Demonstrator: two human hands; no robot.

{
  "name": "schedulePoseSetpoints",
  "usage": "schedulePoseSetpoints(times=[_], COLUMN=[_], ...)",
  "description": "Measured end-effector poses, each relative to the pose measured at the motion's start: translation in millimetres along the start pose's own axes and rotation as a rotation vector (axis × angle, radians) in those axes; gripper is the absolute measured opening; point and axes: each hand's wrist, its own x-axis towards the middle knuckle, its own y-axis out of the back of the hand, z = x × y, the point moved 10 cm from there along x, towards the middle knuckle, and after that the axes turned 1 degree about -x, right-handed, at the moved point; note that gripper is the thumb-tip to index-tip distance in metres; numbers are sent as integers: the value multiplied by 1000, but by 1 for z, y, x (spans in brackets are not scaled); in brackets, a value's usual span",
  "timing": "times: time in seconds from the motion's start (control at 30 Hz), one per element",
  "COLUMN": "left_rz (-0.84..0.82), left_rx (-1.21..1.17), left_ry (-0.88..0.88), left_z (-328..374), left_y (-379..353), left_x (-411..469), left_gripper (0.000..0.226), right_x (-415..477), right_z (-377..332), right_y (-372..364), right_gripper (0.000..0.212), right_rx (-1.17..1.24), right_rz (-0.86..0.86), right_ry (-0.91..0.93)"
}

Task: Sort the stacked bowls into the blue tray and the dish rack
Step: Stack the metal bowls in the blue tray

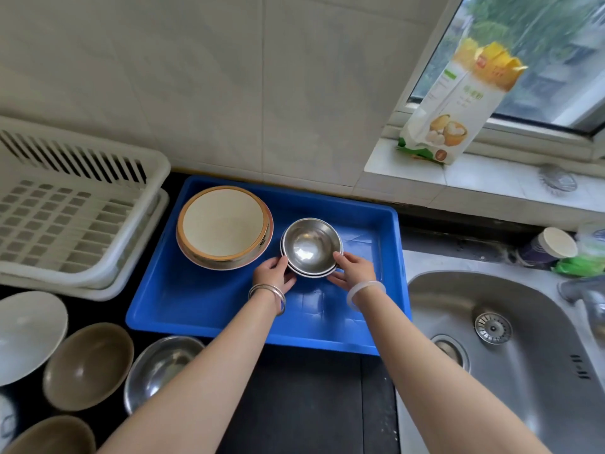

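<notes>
Worktop: dark worktop [294, 404] runs along a pale tiled wall [229, 77], with a stainless steel sink [523, 371] at the right.
Tray: rectangular blue plastic tray [209, 309] sits mid-worktop, its far edge close to the wall.
Rack: slotted white plastic dish rack [82, 217] stands just left of the tray, with no dishes in the part that shows.
Large bowls: wide cream bowl with an orange rim [224, 226] is nested on others in the tray's far left part.
Held stack: small bowl stack [311, 245], a shiny steel bowl on top of white dark-rimmed ones, is over the middle of the tray, just right of the cream bowl; whether it rests on the tray floor cannot be told.
Left hand: left hand [273, 273] grips the stack's near left side, fingers curled round its edge; silver bangles [268, 294] circle the wrist.
Right hand: right hand [355, 268] grips the near right side, thumb on the rim, fingers curled beneath; a pale bangle [365, 290] is on the wrist.
Near left: white bowl [26, 332], brown bowl [88, 365] and steel bowl [160, 365] stand in a row near the rack and tray.
Window sill: yellow-and-white flour bag [458, 103] stands upright on the sill [491, 178], far right.
</notes>
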Motion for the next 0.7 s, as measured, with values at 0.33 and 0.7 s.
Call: schedulePoseSetpoints(times=[0.33, 0.7], left_rz=[4, 51], left_rx=[-139, -213], left_ry=[-34, -88], left_z=[6, 17], left_y=[-18, -17], left_x=[12, 16], left_gripper=[37, 31], right_x=[17, 14], right_z=[-18, -16], right_y=[-23, -31], right_gripper=[32, 38], right_rx=[86, 139], right_rz=[5, -18], right_ry=[10, 0])
